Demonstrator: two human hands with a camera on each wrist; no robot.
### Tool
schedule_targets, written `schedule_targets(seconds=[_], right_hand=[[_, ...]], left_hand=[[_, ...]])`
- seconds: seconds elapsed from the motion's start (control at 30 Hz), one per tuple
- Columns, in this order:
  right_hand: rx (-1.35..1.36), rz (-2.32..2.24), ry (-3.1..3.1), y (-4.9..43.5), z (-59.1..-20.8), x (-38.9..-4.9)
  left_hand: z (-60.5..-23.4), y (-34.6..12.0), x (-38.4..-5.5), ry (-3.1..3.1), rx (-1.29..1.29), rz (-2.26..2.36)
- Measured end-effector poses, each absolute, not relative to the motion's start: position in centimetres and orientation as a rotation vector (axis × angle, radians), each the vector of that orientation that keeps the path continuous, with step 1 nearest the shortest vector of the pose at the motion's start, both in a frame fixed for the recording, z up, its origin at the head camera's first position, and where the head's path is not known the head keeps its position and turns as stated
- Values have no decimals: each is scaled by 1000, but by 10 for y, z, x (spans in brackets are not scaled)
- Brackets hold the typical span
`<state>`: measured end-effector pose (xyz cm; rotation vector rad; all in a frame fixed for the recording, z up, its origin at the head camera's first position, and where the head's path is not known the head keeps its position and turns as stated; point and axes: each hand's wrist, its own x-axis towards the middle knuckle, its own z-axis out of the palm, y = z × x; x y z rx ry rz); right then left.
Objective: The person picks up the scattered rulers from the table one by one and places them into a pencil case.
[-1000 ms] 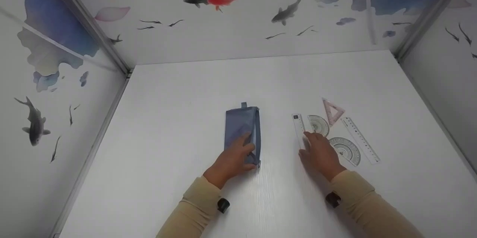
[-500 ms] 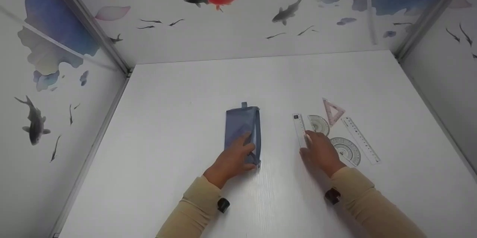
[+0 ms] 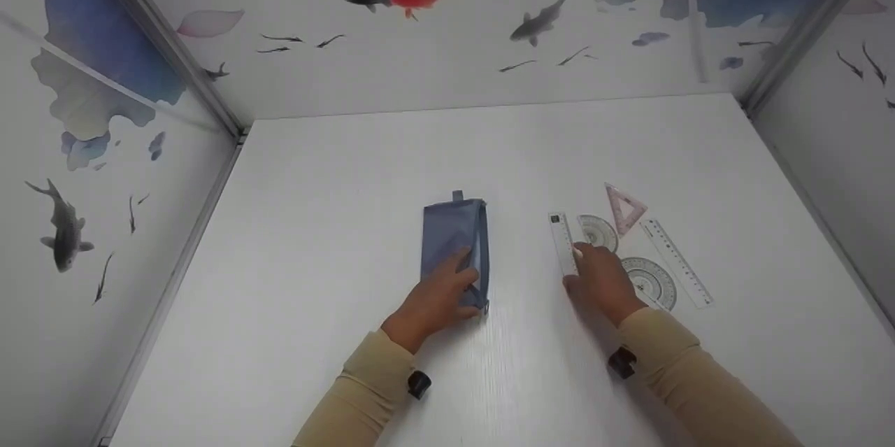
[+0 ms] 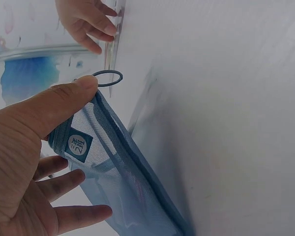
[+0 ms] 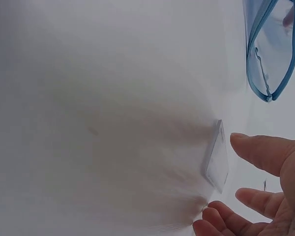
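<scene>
Nearest, L grip [image 3: 432,303] pinches the open-side edge of the blue pouch [image 3: 446,230], thumb by the zip's ring pull [image 4: 121,77], other fingers loosely spread. The pouch lies flat on the tabletop [image 3: 335,223], mouth facing R side; prob. best to hold that edge lightly, w/o squashing the mouth.

R grip [image 3: 605,282] is relaxed, thumb well apart from fingers, nothing clearly held; over the near end of the short ruler [image 3: 560,230]. That ruler lies R of the pouch, well apart; can't tell for sure if a fingertip touches it. Since it's thin & flat, I'd get a nail under one long edge, or tip it up by pressing the opp. edge, then pinch thumb vs. index. Don't rake fingers sideways: the big protractor [image 3: 650,280] is just beside the R grip.

Farther, the small protractor [image 3: 601,229] sits close to the ruler; lift straight up to avoid a nudge. Long ruler [image 3: 677,261] & pink triangle [image 3: 618,213] lie beyond, prob. out of the way.
</scene>
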<state>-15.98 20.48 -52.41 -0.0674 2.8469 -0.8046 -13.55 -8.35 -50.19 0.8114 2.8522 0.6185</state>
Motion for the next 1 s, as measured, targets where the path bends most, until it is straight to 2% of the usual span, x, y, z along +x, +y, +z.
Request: schedule_targets(seconds=[1.0], right_hand=[[-14, -863, 2861, 201, -529, -164]], left_hand=[[-501, -84, -135, 2873, 816, 584]])
